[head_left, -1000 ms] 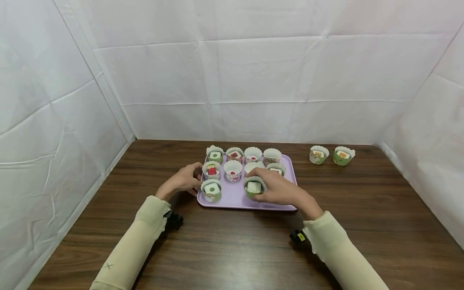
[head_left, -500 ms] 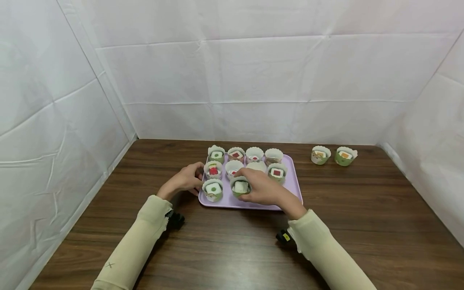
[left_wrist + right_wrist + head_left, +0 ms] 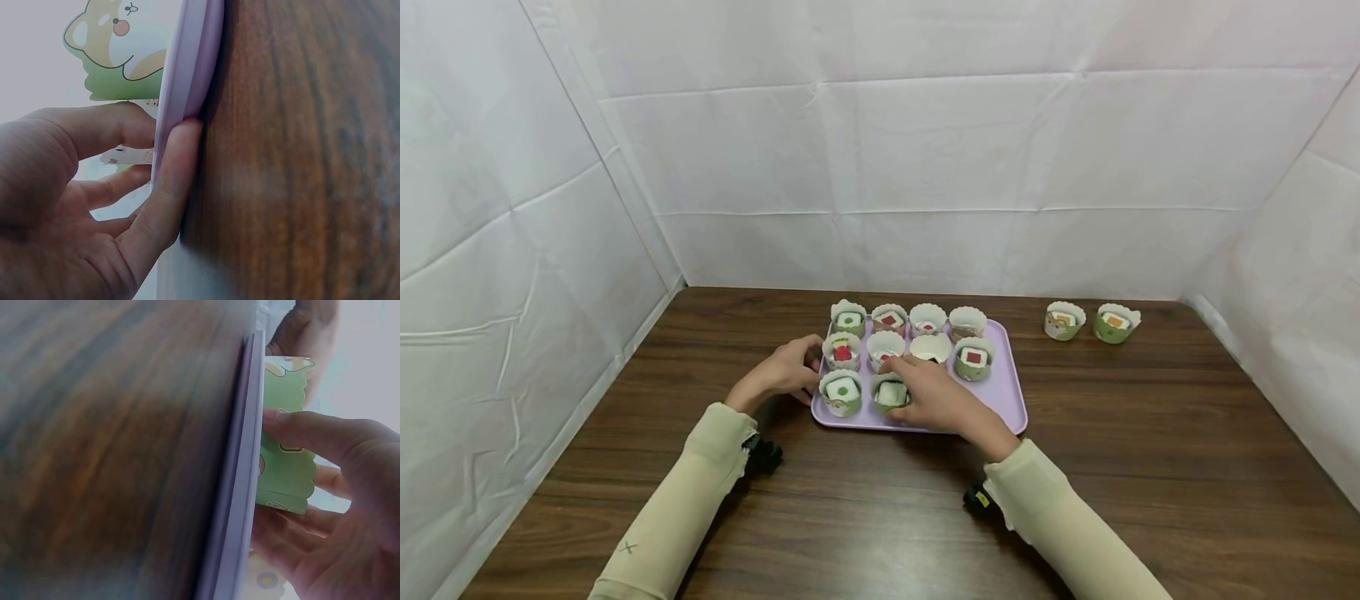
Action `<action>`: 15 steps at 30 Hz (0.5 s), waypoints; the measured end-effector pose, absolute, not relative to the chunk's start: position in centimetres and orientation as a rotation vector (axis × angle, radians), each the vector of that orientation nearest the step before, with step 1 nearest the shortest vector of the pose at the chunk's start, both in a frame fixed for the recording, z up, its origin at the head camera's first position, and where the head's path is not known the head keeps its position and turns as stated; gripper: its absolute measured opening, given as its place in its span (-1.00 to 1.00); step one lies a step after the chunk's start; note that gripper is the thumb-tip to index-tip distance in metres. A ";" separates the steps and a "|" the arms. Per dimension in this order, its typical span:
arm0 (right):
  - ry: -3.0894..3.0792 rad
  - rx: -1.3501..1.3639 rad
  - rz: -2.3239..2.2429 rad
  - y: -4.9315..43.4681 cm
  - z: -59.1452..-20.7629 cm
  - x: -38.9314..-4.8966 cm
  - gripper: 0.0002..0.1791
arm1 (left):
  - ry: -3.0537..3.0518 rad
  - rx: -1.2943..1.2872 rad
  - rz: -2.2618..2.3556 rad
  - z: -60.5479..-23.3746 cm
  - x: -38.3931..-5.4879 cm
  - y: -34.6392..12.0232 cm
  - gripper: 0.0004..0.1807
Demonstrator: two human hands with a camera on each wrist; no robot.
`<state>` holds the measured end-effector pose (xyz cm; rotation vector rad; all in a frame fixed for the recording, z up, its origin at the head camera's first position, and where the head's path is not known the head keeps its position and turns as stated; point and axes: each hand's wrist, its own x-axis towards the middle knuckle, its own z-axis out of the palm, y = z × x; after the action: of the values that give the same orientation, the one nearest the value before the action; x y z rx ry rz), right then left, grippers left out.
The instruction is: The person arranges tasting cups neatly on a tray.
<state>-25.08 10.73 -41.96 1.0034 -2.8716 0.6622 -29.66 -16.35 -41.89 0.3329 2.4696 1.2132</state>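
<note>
A lilac tray [image 3: 996,398] on the brown table carries rows of paper baking cups, most showing a small square cake inside. At its left edge my left hand [image 3: 784,367] pinches the rim, thumb [image 3: 178,153] outside and index finger over the inner side in the left wrist view. My right hand [image 3: 942,400] holds a green baking cup [image 3: 286,475] with a pale cake in it, low over the tray's front row. Thumb on one side, fingers on the other grip that cup. Left of it sits another cup [image 3: 841,407] with a green-dotted white cake.
Two more baking cups, a light one [image 3: 1063,330] and a green one [image 3: 1112,332], stand at the back right of the table [image 3: 1150,433]. Behind rises a white cloth wall [image 3: 925,150], with others at both sides.
My right hand has carried the green baking cup leftward along the front row, beside the green-dotted cake's cup, and lowered it. The left hand stays at the tray's edge.
</note>
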 end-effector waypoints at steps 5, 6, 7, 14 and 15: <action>-2.891 0.991 0.686 10.6 -42.1 -25.1 -0.33 | 2.466 0.334 1.210 -41.8 -29.5 -16.3 -0.47; -2.889 0.994 0.691 10.6 -42.1 -25.1 -0.32 | 2.465 0.333 1.210 -41.8 -29.5 -16.3 -0.47; -2.887 0.997 0.698 10.7 -42.1 -25.1 -0.32 | 2.465 0.333 1.211 -41.7 -29.5 -16.3 -0.46; -2.864 1.016 0.719 10.7 -41.8 -25.0 -0.33 | 2.467 0.346 1.213 -41.7 -29.5 -16.2 -0.46; -2.865 1.017 0.721 10.8 -41.8 -24.9 -0.33 | 2.468 0.347 1.213 -41.7 -29.5 -16.2 -0.46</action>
<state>-24.94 10.76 -41.79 1.0170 -2.8652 0.7209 -29.46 -16.24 -41.73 0.3472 2.4676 1.2131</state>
